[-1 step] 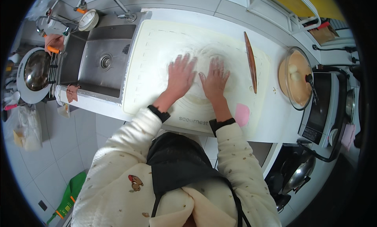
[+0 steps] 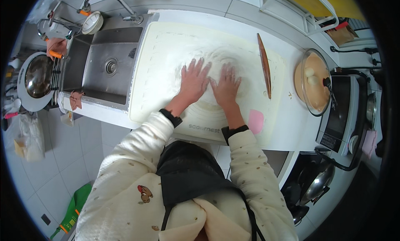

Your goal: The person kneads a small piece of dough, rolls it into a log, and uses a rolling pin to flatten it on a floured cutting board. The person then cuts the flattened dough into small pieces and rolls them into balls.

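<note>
Cream patterned sleeves, black apron

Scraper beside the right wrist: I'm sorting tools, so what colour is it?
Pink; the scraper shows best in the head view.

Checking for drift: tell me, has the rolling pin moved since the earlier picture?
No. The rolling pin lies at the same slant along the mat's right edge.

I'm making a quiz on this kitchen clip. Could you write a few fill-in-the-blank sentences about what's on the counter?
1. Both hands, left hand and right hand, press flat on the floured ____.
2. The rolling pin lies to the ____ of the hands.
3. The small scraper near the right wrist is ____.

Missing words: mat; right; pink
</note>
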`<state>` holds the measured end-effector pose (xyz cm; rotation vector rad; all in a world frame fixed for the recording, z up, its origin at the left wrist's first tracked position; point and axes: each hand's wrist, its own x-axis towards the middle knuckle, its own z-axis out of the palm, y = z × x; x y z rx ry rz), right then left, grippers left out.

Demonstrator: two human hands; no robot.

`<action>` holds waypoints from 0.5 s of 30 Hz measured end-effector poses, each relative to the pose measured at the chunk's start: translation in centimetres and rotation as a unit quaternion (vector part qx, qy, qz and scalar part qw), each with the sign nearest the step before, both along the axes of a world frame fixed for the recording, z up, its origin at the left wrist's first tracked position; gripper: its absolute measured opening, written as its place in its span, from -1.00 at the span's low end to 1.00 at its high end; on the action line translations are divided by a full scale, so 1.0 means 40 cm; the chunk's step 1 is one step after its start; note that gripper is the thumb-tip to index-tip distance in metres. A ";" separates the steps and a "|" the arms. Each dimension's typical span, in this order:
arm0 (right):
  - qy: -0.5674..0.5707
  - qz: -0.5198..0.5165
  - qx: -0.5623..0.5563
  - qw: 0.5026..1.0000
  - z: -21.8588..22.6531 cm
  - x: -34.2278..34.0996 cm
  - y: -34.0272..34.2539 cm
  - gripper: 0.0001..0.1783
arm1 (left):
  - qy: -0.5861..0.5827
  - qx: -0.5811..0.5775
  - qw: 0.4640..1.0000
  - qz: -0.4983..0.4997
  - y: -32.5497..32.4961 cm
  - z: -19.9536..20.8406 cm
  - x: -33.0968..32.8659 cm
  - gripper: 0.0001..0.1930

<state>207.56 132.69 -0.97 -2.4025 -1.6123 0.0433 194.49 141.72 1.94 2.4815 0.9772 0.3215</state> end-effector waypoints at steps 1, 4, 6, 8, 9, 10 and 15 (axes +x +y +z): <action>0.020 -0.011 0.001 1.000 -0.026 0.018 -0.011 -0.14 | 0.015 0.018 1.000 -0.002 -0.003 -0.015 0.022 -0.44; 0.031 0.001 -0.033 0.999 0.000 -0.031 -0.089 -0.15 | 0.051 0.048 0.998 0.002 -0.035 -0.035 0.012 -0.41; 0.039 -0.041 -0.008 0.998 -0.005 -0.038 -0.100 -0.17 | 0.040 0.047 0.997 -0.038 -0.074 -0.049 0.000 -0.41; 0.041 -0.117 0.050 0.991 -0.020 -0.040 -0.081 -0.19 | 0.074 0.057 0.991 -0.090 -0.106 -0.051 -0.005 -0.39; 0.039 -0.087 0.039 0.995 -0.023 -0.033 -0.071 -0.20 | 0.087 0.076 0.989 -0.096 -0.099 -0.053 0.000 -0.38; 0.037 -0.056 0.028 0.997 -0.026 -0.022 -0.057 -0.21 | 0.100 0.095 0.985 -0.100 -0.083 -0.056 0.006 -0.37; -0.005 -0.145 0.137 0.980 0.005 0.120 0.013 -0.21 | 0.101 0.091 0.990 -0.028 -0.007 -0.062 0.019 -0.33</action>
